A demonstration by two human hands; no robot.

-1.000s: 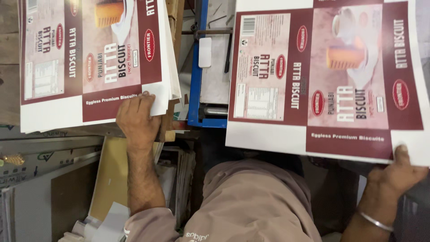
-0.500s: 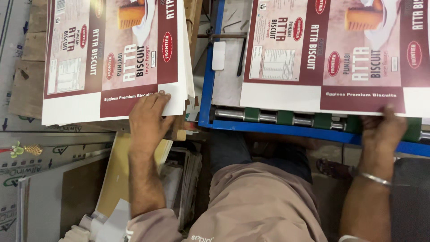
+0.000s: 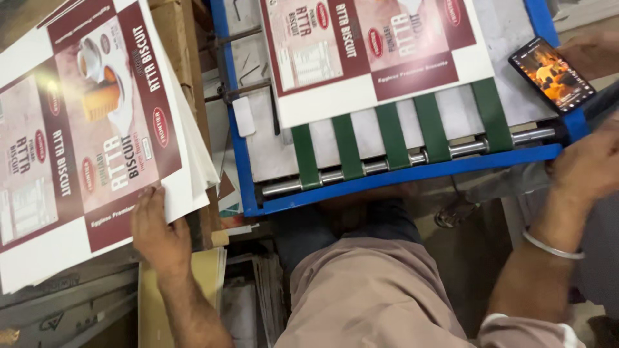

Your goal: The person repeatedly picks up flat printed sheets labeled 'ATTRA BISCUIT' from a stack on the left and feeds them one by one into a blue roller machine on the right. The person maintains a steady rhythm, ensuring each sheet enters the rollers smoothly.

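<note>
So one printed carton sheet (image 3: 374, 55) is already lying on the blue-framed feeder (image 3: 400, 175), sitting flat across the green belts (image 3: 387, 138) w/ its near edge well up from the metal roller (image 3: 412, 158). Looks like that one's fed, or close to it. The rest is left: there's a thick stack of the same maroon-and-white sheets (image 3: 90, 142) off to the left, tilted, edges fanned out a bit at the corner.

Left hand (image 3: 158, 232) is at the stack's lower edge, fingers curled up onto the top sheet, thumb under afaict, so it's gripping the edge, not lifted off yet. Right hand (image 3: 590, 164) is over by the feeder's right corner, loosely bent, holding nothing I can see, tho part of it is cut off by the frame. A phone (image 3: 551, 74) w/ its screen lit sits on the far right of the feeder bed.

Imo it's mid-batch: one sheet in, plenty more to go.
</note>
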